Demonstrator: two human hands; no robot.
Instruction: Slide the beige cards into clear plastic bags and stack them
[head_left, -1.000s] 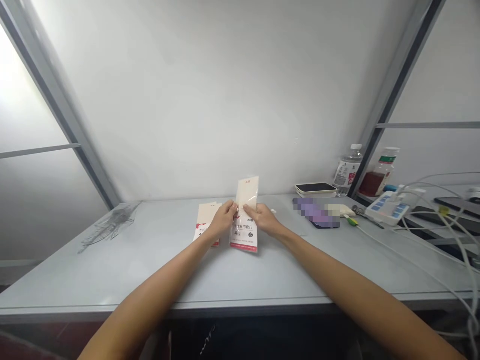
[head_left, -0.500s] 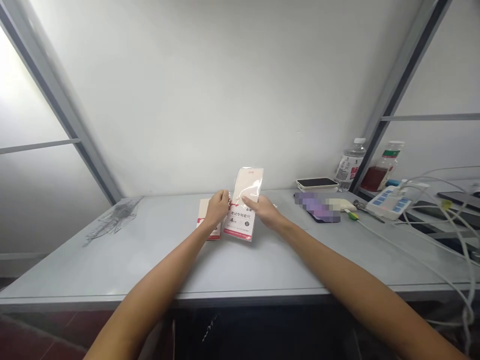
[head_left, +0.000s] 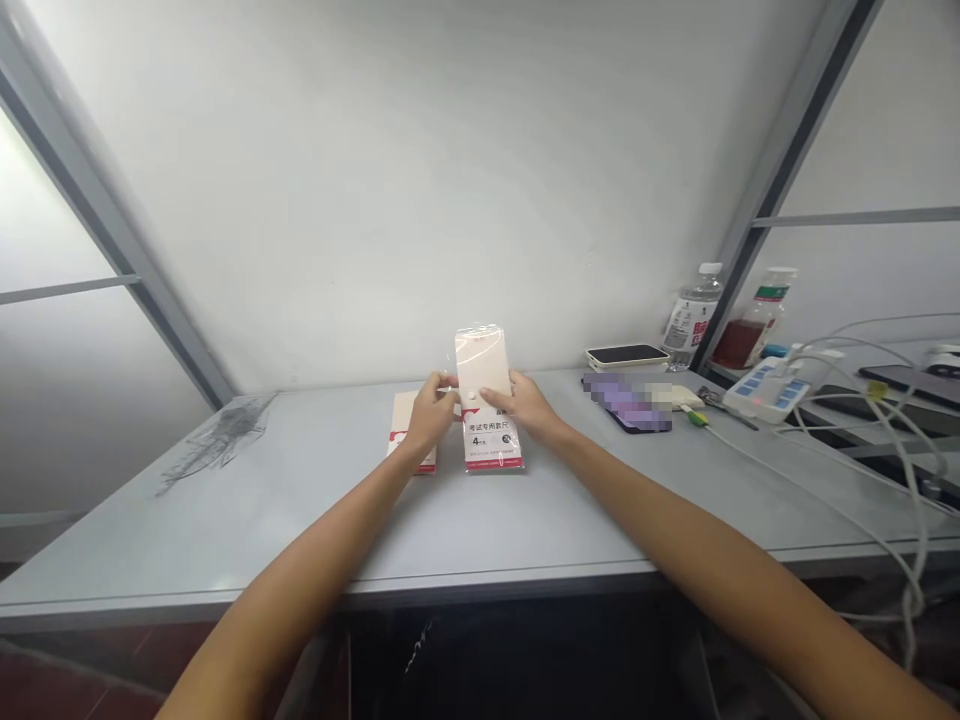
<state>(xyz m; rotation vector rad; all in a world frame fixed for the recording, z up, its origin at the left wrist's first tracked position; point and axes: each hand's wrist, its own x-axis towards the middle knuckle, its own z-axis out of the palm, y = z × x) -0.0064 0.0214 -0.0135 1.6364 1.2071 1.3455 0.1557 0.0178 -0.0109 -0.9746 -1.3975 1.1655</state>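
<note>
The left hand (head_left: 431, 417) and right hand (head_left: 526, 408), fingers partly curled, pinch a clear plastic sleeve (head_left: 481, 358) holding a cream-and-red card (head_left: 493, 440), with a similar cream packet (head_left: 406, 425) at its nine o'clock.

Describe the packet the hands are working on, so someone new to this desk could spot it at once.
On the long grey desk, look to the middle, where the left hand and right hand meet. Between them is a clear plastic packet holding a cream card with a red band along its foot. A matching packet sits just to its left, but only the first is held by both hands.
</note>
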